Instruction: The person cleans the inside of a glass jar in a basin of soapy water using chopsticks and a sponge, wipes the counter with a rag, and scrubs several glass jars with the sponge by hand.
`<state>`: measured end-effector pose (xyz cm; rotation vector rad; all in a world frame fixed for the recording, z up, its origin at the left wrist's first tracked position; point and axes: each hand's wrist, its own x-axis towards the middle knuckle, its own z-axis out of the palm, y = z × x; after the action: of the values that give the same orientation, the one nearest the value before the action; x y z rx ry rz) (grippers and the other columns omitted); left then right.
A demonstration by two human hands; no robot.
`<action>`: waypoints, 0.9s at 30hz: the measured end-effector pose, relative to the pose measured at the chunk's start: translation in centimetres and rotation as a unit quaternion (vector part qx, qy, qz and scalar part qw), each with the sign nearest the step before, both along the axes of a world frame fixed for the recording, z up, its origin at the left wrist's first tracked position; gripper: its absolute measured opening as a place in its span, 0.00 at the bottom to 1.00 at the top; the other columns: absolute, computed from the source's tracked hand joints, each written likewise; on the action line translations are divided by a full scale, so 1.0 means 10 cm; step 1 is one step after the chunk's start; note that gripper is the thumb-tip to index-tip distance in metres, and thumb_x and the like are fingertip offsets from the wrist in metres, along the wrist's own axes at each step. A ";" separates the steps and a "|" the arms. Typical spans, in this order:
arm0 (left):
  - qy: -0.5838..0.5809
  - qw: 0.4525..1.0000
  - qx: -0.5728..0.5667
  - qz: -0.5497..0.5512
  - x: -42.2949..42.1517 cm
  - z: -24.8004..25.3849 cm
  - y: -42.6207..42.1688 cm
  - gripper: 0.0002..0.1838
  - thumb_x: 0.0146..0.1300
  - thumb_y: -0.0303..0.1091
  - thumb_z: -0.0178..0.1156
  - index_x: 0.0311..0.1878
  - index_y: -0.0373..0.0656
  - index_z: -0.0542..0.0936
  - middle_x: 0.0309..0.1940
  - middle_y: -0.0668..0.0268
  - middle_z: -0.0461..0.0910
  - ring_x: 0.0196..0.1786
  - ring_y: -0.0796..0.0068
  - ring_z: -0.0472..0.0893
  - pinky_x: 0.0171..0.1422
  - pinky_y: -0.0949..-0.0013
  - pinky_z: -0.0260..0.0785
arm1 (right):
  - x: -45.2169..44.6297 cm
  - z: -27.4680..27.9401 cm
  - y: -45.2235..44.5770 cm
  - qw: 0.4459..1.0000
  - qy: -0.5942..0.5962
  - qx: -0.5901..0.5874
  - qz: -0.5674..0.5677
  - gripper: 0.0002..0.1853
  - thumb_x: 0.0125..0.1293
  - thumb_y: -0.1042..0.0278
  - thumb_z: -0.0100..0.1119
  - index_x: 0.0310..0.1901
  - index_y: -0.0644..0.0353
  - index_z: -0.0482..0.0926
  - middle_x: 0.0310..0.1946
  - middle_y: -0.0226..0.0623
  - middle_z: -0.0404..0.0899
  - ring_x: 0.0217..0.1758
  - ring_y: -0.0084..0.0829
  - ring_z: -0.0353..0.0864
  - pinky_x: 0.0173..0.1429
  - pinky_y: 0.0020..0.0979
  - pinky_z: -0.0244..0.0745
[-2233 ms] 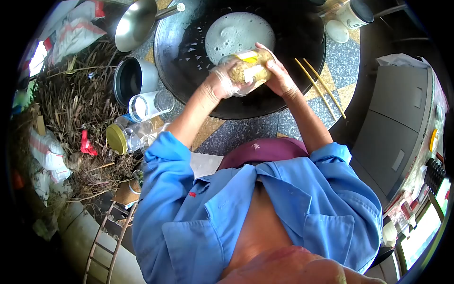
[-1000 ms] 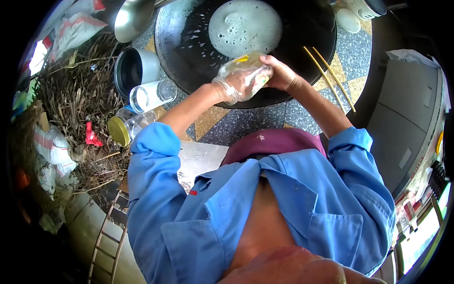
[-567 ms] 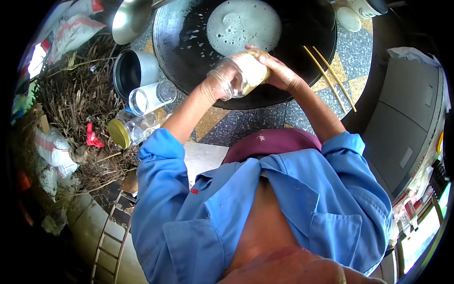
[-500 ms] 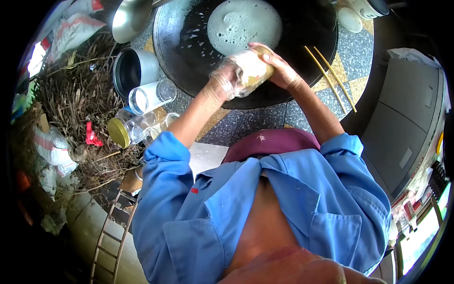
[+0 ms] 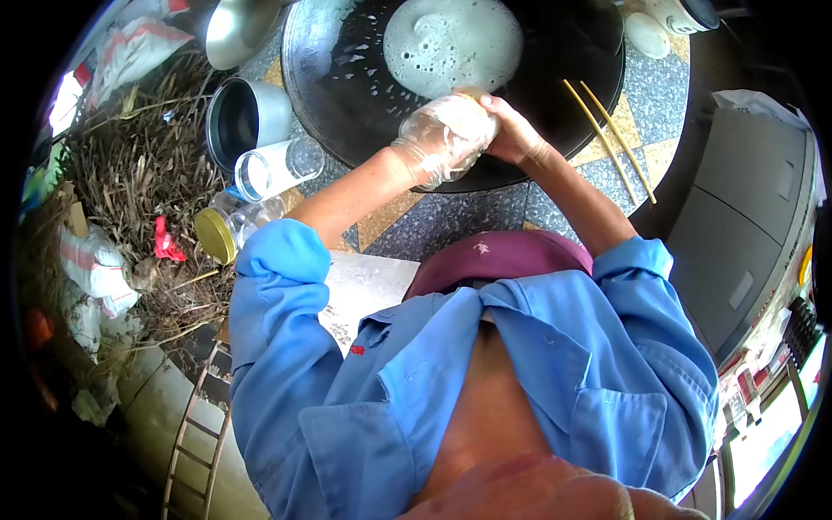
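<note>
A clear jar (image 5: pixel 468 149) is tilted over the near part of the black wok (image 5: pixel 347 121). My left hand (image 5: pixel 429 139) is inside it up to the wrist, with the jar's mouth around the wrist. Pale, crumpled material (image 5: pixel 459 117) shows through the wall by my left fingers, which are partly hidden. At the jar's far end my right hand (image 5: pixel 513 130) is closed around the base, thumb on top. Foamy, whitish liquid (image 5: pixel 452 48) lies in the wok beyond both hands.
Left of the wok are a metal pot (image 5: pixel 276 113), a clear jar (image 5: pixel 303 159), a gold-lidded jar (image 5: pixel 214 236) and dry brushwood (image 5: pixel 130 173). Two chopsticks (image 5: pixel 617 143) rest at the wok's right rim. A white tub (image 5: pixel 672 16) and lid (image 5: pixel 647 35) stand top right.
The jar has turned between my hands, and the yellowish material seen inside now shows mostly pale. My left elbow has swung outward, and the view has shifted slightly.
</note>
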<state>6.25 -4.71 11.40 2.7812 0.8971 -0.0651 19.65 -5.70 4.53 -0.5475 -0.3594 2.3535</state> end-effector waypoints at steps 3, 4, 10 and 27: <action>-0.035 0.999 0.015 0.035 -0.10 -0.04 -0.01 0.06 0.47 0.29 0.52 0.30 0.43 0.75 0.27 0.62 0.77 0.34 0.66 0.78 0.41 0.64 0.70 | -0.06 -0.03 0.08 0.998 0.003 -0.053 0.020 0.33 0.54 0.44 0.54 0.56 0.58 0.63 0.53 0.40 0.67 0.56 0.35 0.67 0.58 0.43 0.64; -0.057 0.997 0.025 0.053 -0.11 -0.03 0.00 0.06 0.47 0.29 0.52 0.31 0.43 0.76 0.29 0.61 0.78 0.35 0.67 0.77 0.42 0.66 0.69 | -0.05 0.01 0.09 0.998 0.005 -0.053 0.019 0.33 0.54 0.44 0.54 0.56 0.58 0.63 0.53 0.40 0.67 0.56 0.35 0.67 0.58 0.43 0.64; -0.231 0.922 -0.258 0.174 -0.18 -0.30 0.00 0.12 0.51 0.33 0.51 0.40 0.42 0.73 0.35 0.61 0.75 0.35 0.65 0.76 0.43 0.64 0.69 | 0.13 -0.03 0.02 0.999 -0.007 -0.023 0.035 0.34 0.56 0.43 0.53 0.58 0.57 0.61 0.54 0.39 0.66 0.57 0.35 0.66 0.55 0.45 0.67; -0.140 0.984 -0.104 0.037 -0.14 -0.24 -0.15 0.15 0.52 0.34 0.50 0.44 0.46 0.71 0.44 0.60 0.73 0.47 0.61 0.72 0.50 0.63 0.65 | 0.04 0.06 0.13 0.994 -0.079 0.039 0.068 0.38 0.50 0.44 0.57 0.58 0.63 0.62 0.52 0.45 0.68 0.55 0.36 0.68 0.61 0.36 0.60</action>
<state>4.82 -6.21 9.01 2.4818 0.8649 0.2255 20.00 -4.39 5.13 -0.6938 -0.5754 2.4208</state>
